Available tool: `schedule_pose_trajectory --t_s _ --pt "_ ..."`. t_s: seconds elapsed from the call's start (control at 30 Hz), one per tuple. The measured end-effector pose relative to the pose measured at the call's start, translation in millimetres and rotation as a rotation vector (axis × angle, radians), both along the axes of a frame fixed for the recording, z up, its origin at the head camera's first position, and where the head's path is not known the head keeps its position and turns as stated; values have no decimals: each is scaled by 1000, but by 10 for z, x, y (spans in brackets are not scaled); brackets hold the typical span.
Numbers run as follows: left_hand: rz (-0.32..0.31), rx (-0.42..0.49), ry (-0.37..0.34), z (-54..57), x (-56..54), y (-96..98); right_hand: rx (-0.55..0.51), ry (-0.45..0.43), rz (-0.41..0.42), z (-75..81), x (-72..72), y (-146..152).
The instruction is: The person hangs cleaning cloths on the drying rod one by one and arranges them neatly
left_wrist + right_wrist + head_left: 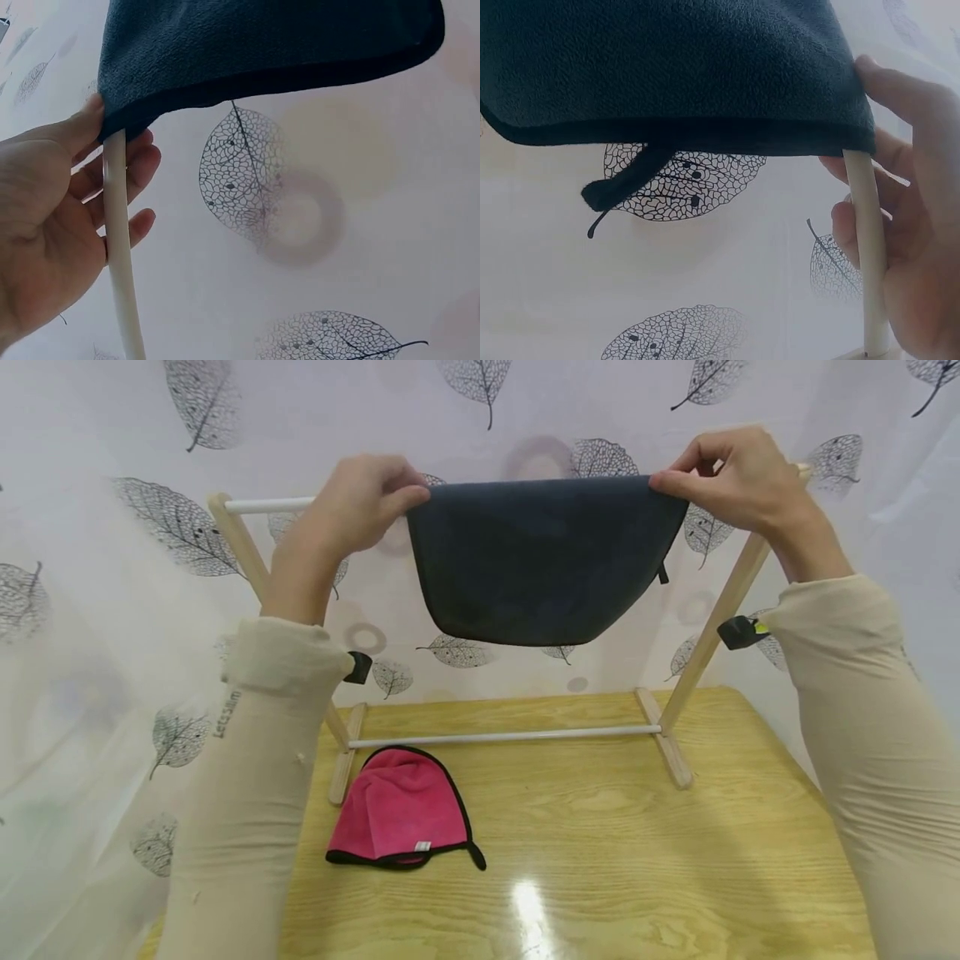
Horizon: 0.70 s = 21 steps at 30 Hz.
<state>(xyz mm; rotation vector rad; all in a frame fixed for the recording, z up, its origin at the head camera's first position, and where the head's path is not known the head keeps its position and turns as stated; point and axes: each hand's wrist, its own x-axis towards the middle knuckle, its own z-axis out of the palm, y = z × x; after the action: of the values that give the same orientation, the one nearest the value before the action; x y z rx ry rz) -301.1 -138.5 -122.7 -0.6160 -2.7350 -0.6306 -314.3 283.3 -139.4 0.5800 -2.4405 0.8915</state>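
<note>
Currently, the dark cloth (547, 564) hangs over the rod (270, 505) between the left hand (363, 502) and right hand (742, 481), each pinching a folded end. Expect light, soft, limp handling; grip at these ends. The rod crosses both palms, likely restricting finger room. Pink cloth (408, 806): on counter (600, 843), below left hand.

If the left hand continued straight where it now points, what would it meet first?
Probably the dark cloth that the left hand pinches at its edge; depth to the curtain is unclear.

Two hands (363, 500) (742, 481), two cloths (547, 560) (408, 802) (one dark, one pink), one rack (693, 675), two white rods (510, 737) (270, 505), one table (600, 843)
</note>
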Motion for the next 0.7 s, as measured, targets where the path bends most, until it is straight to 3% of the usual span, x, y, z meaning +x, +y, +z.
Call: schedule_pose_trajectory --t_s 0.23,0.47,0.6,0.7 --pt "-4 -59 89 -51 10 -6 76 46 30 2 -17 6" --pt "35 35 103 -107 7 8 2 15 23 -7 -14 -2" --pt "83 105 103 -129 10 25 35 54 14 1 -13 -13" --pt "96 93 145 -141 33 48 77 118 1 -8 -25 -13"
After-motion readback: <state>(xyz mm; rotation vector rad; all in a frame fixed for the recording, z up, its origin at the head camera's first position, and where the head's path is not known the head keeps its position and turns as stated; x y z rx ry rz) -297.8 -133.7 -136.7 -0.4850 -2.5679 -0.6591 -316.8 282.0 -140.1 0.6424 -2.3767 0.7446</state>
